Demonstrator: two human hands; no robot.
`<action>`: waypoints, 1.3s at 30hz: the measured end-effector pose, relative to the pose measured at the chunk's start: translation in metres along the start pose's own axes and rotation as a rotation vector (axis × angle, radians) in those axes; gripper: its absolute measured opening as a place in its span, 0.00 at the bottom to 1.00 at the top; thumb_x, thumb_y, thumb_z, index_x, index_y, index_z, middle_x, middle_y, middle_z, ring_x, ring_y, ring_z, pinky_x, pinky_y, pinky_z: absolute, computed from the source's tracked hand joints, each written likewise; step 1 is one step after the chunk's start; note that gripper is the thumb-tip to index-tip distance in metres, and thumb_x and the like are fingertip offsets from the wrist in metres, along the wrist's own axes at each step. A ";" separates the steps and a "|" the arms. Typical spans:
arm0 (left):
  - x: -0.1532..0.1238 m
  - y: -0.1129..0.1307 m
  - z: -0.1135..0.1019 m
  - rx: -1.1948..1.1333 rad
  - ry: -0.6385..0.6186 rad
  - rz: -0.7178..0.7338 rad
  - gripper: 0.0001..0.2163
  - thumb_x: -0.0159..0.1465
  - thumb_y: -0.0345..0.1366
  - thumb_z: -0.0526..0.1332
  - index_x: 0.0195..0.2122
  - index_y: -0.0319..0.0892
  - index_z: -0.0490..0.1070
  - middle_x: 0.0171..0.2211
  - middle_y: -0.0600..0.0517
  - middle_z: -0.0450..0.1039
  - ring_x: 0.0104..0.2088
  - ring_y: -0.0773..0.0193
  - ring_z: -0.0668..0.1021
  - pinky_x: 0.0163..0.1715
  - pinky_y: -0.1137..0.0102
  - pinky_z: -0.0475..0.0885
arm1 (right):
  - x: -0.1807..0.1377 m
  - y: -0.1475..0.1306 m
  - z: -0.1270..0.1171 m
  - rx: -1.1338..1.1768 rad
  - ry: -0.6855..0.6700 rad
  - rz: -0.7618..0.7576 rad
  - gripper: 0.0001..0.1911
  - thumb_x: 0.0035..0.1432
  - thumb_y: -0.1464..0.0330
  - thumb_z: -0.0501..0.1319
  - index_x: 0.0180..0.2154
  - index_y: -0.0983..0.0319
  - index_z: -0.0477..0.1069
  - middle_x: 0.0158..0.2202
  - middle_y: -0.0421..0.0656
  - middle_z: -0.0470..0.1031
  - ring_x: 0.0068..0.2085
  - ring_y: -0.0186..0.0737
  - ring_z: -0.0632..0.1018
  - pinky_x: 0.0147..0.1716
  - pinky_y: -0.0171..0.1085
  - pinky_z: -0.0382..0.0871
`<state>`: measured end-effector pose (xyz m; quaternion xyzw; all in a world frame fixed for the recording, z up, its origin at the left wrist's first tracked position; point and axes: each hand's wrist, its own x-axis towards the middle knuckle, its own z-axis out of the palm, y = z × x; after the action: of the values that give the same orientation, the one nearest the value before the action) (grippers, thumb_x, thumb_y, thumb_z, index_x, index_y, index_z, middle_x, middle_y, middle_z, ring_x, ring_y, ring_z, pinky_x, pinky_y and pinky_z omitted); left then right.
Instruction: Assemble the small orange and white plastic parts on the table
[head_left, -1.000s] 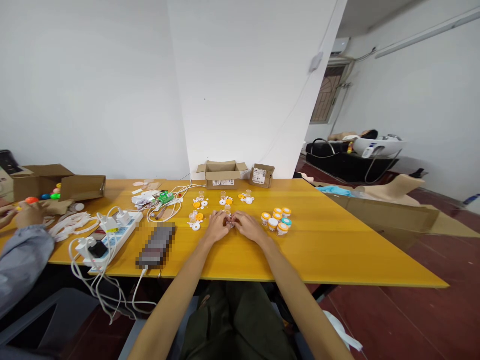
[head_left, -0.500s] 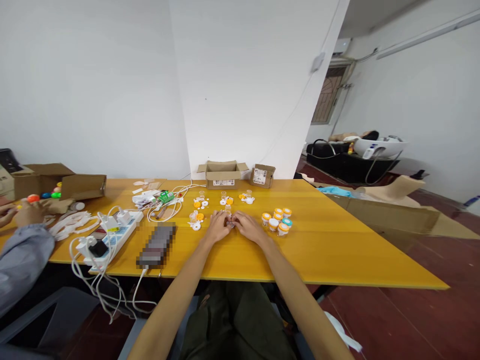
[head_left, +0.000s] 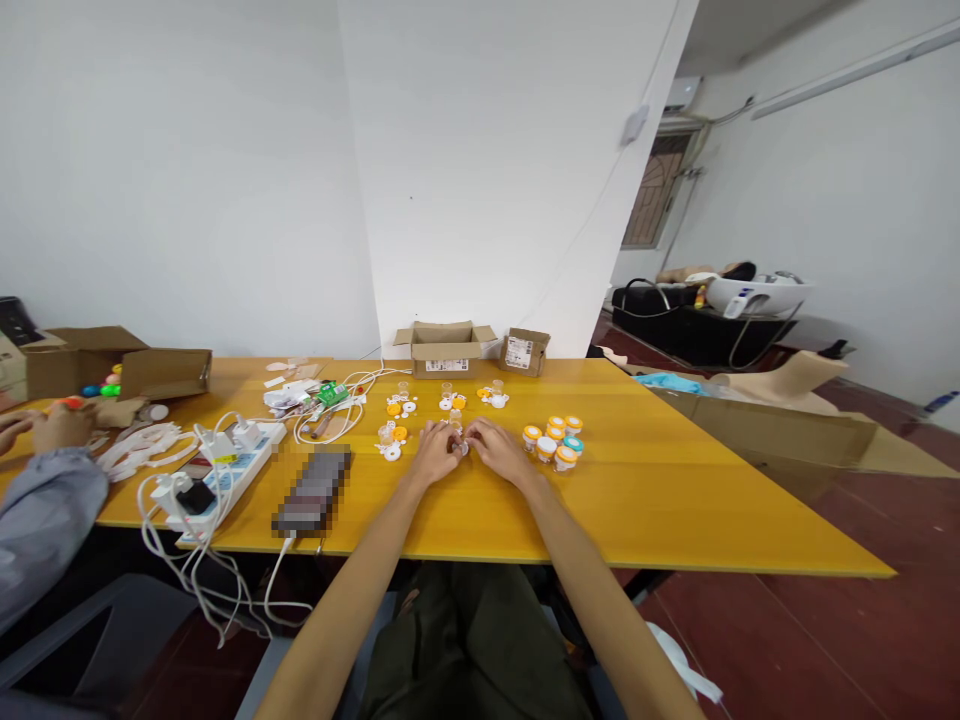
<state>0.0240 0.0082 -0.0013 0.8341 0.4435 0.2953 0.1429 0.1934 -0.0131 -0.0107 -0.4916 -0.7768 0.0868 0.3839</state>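
My left hand (head_left: 437, 453) and my right hand (head_left: 496, 452) meet over the middle of the table, fingers curled and closed. Between the fingertips is a small clear, whitish part (head_left: 463, 449), mostly covered; its kind cannot be made out. Just beyond the fingers stands a small clear plastic cup (head_left: 456, 415). To the left lies a group of loose pieces: an orange ring (head_left: 400, 434), a white disc (head_left: 393, 454) and a clear cup (head_left: 385, 434). Right of my right hand, several small jars (head_left: 547, 449) with orange, white and teal lids stand close together.
More piles of orange and white pieces (head_left: 394, 409) lie farther back. An open cardboard box (head_left: 445, 352) and a smaller box (head_left: 524, 352) stand by the wall. On the left are a phone (head_left: 313, 490), a power strip (head_left: 232, 480) with cables, and another person's hands (head_left: 60, 430).
My fingertips have shifted slightly around the small part, and the right fingers have lifted a little away from the left. At far left, the other person's hand has lowered with an orange ball.
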 end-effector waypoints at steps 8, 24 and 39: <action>0.000 0.001 -0.001 0.002 0.015 -0.012 0.06 0.57 0.27 0.61 0.29 0.45 0.74 0.34 0.51 0.78 0.44 0.56 0.74 0.46 0.64 0.67 | 0.000 0.009 0.002 -0.106 0.006 0.057 0.07 0.60 0.75 0.57 0.32 0.58 0.70 0.36 0.43 0.75 0.39 0.41 0.76 0.40 0.37 0.67; 0.001 -0.002 -0.001 -0.021 0.017 0.013 0.04 0.59 0.30 0.63 0.28 0.45 0.76 0.33 0.52 0.79 0.42 0.57 0.75 0.45 0.64 0.68 | 0.000 -0.009 -0.003 -0.037 -0.036 0.009 0.09 0.57 0.77 0.58 0.34 0.58 0.72 0.37 0.42 0.76 0.42 0.41 0.76 0.44 0.38 0.68; 0.001 -0.004 -0.001 -0.044 0.029 -0.004 0.06 0.59 0.30 0.63 0.27 0.46 0.77 0.31 0.53 0.79 0.43 0.57 0.75 0.46 0.64 0.68 | -0.002 -0.016 -0.005 0.019 -0.159 0.048 0.05 0.57 0.72 0.62 0.37 0.59 0.72 0.38 0.42 0.76 0.40 0.41 0.76 0.43 0.39 0.69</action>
<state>0.0212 0.0110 -0.0019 0.8255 0.4407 0.3168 0.1552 0.1862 -0.0240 -0.0004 -0.4979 -0.7921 0.1419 0.3235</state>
